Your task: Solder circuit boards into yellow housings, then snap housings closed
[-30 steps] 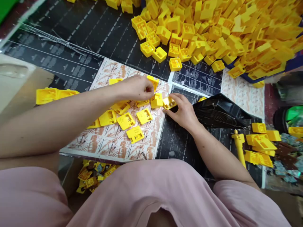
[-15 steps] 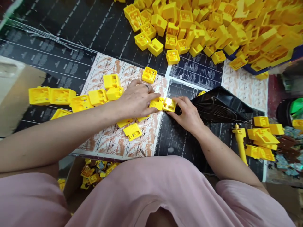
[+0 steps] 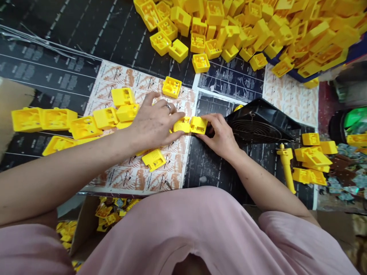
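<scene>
Yellow casing [image 3: 198,125] is to the left of the black fan [image 3: 258,123], but what could go wrong with it?

"It could turn crooked, because the right hand [image 3: 222,136] pinches it only by thumb and finger at its edges. The left hand [image 3: 157,124] has its thumb and finger closed around a dotted piece [image 3: 182,125], farther left of the fan. The two parts lie edge to edge, so uneven pushing from the hands could make one ride over the other."

"Is there some danger from the fan itself?"

"Perhaps a small one. The right hand is just beside its near-left corner, so a careless move back could knock it. Also, the left forearm crosses over the row of boxes [image 3: 85,127], well apart to the left of the fan, and a sleeveless arm dragging there could shift them."

"Which things are not easy to see?"

"The fingers cover parts of both held pieces, so it cannot be told if they are joined or only touching. Their inner details are too small. Some boxes are hidden by the left forearm, and a yellow bit [image 3: 238,108] is mostly behind the fan. The big heap [image 3: 272,32], beyond the fan, is cut off at the upper edge."
</scene>
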`<state>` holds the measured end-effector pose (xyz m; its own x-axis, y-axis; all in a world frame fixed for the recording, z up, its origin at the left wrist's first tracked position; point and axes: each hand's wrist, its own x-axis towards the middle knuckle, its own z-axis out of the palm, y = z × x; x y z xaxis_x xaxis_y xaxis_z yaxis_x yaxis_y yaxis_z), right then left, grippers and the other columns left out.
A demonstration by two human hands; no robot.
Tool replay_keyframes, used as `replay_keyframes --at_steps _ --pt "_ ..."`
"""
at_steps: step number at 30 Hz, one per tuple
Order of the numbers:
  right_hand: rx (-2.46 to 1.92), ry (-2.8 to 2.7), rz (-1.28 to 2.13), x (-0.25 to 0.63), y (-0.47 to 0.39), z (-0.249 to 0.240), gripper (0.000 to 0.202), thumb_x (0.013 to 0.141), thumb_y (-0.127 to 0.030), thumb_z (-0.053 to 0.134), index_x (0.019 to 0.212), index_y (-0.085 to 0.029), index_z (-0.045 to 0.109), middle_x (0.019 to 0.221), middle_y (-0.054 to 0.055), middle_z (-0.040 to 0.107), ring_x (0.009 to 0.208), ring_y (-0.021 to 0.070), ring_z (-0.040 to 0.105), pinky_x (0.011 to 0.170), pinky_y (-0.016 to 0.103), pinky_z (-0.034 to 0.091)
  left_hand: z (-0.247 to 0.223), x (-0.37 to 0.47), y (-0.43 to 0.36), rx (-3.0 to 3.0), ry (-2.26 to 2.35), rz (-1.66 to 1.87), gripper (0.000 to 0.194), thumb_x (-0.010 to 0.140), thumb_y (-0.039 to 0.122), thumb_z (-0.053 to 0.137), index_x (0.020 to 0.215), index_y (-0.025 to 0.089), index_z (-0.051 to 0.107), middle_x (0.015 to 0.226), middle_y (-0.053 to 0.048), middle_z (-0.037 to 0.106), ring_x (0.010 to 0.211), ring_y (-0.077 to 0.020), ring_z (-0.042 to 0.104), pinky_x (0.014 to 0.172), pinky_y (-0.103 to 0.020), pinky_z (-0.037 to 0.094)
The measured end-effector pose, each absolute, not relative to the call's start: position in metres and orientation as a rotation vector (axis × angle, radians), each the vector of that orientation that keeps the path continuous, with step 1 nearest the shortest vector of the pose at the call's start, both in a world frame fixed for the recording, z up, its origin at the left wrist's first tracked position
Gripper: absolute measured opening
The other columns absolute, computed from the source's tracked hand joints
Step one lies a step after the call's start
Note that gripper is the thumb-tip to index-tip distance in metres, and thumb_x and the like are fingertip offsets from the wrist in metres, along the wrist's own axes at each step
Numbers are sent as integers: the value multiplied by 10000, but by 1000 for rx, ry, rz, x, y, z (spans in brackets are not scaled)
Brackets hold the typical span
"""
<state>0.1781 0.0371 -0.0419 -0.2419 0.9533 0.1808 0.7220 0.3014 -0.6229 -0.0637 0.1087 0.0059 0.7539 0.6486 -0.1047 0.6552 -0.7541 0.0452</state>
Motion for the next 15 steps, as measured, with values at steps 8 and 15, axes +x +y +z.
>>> replay_keyframes --at_steps 8,15 --pt "-1518 -1969 664 181 39 -42 381 927 -427 706 1239 -230 610 1201 108 674 970 238 678 731 373 625 0 -58 100 2865 1021 -175 552 1024 520 444 1465 213 571 1392 -130 670 1318 -344 590 1224 -586 300" --pt "-1476 -2009 739 152 52 -29 516 946 -547 678 1337 -216 612 1253 134 687 921 222 704 811 407 652 27 -93 127 2781 996 -107 482 938 534 599 1313 256 715 1143 -72 781 1128 -281 683 1165 -466 369"
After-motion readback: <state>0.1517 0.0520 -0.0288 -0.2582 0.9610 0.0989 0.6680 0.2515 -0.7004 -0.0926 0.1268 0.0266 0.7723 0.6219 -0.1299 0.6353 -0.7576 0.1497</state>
